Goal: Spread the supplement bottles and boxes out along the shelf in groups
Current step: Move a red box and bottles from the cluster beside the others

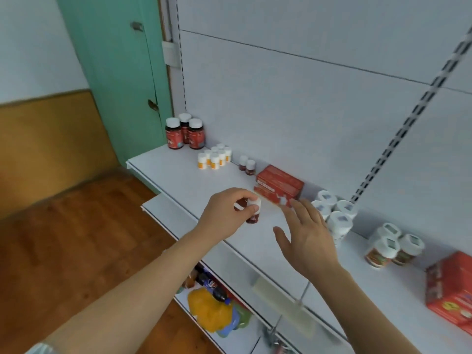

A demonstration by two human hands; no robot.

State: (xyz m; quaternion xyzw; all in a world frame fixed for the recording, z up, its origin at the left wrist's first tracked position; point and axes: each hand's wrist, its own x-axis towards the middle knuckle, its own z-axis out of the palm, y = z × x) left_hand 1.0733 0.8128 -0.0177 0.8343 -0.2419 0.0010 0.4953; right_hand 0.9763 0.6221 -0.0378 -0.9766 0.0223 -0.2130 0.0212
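My left hand [227, 213] pinches a small dark-red bottle with a white cap [253, 212] just above the white shelf [176, 175]. My right hand [305, 233] hovers open beside it, fingers straight, near stacked red boxes [279, 186]. Along the back stand three large red bottles [185, 134], several small white-and-orange bottles [214, 157] and two small dark-red bottles [247, 165]. Right of my hand are several white-capped bottles [334, 213], three brown-labelled jars [393, 247] and a red box [452, 290].
A green door [120, 80] and a wooden floor [76, 226] lie left of the shelf end. A lower shelf holds a yellow bag [209, 311] and a dark soda bottle [210, 286]. A slotted upright [408, 123] runs up the back panel.
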